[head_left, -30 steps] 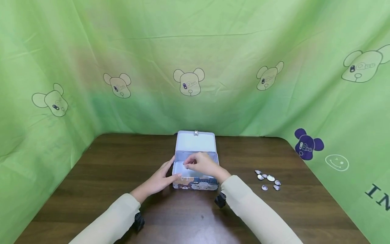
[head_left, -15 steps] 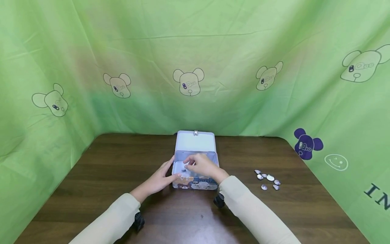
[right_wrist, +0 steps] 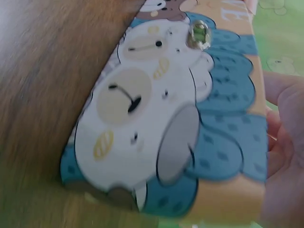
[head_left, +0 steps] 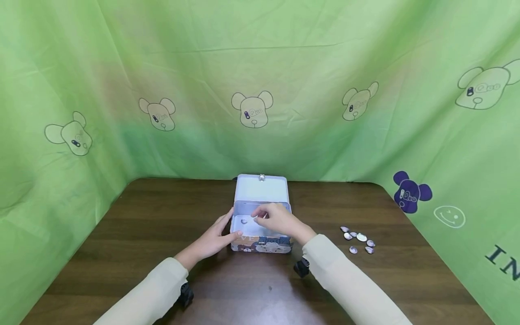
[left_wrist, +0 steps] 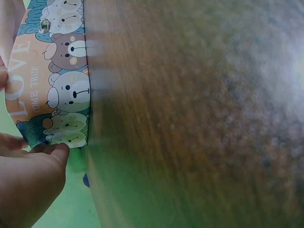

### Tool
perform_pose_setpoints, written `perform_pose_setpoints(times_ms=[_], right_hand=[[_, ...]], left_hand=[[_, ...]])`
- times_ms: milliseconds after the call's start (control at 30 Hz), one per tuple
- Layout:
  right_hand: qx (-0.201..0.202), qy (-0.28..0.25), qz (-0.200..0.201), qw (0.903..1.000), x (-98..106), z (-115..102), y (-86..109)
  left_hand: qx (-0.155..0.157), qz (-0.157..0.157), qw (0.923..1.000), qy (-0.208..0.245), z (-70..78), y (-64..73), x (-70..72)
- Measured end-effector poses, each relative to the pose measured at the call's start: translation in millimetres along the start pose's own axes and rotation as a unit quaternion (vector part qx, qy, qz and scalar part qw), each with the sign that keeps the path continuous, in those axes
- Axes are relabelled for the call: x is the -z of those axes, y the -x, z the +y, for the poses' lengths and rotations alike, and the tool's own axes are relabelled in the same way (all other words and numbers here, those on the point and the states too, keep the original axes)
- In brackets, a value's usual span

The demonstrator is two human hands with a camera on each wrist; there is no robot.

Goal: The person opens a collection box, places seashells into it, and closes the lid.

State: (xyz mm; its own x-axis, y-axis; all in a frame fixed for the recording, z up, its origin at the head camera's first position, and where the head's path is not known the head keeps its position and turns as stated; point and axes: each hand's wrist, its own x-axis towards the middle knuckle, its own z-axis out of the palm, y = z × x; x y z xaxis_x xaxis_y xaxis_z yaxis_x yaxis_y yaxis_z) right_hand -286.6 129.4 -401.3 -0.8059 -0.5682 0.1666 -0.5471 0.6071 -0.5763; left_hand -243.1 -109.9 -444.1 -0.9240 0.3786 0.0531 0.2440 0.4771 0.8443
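Observation:
An open tin box [head_left: 260, 245] with cartoon bears on its front stands at the middle of the table, its white lid [head_left: 261, 189] tipped back. My left hand [head_left: 211, 239] holds the box's left side, thumb at the front rim and fingers along the side wall. One small shiny oval piece [head_left: 243, 221] lies on the box floor. Over the box, right of that piece, my right hand [head_left: 278, 221] hovers with loosely bent fingers and nothing visible between them. The right wrist view has the box front [right_wrist: 128, 99] close up, partly hiding the right hand [right_wrist: 287, 128].
Several small white-and-purple oval pieces [head_left: 360, 237] lie in a loose group on the table [head_left: 333, 284], right of the box. A green cloth [head_left: 195, 149] printed with bear heads hangs behind and at both sides of the table.
My right hand has let go of the small oval piece, which now lies in the box, and has drawn back a little to the right. The left hand stays on the box.

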Motion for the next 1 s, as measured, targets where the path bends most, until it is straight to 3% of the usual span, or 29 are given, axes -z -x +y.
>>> perform_pose_setpoints(times_ms=[467,1000], right_hand=[[-0.037,-0.012,0.047,0.9982,37,10,29.7],[-0.07,0.017,0.081,0.9941,68,48,68.7]], left_hand=[[0.003,-0.002,1.0,0.003,-1.6,-1.1,-0.8],[-0.003,-0.004,1.0,0.002,-3.1,-1.0,-0.5]])
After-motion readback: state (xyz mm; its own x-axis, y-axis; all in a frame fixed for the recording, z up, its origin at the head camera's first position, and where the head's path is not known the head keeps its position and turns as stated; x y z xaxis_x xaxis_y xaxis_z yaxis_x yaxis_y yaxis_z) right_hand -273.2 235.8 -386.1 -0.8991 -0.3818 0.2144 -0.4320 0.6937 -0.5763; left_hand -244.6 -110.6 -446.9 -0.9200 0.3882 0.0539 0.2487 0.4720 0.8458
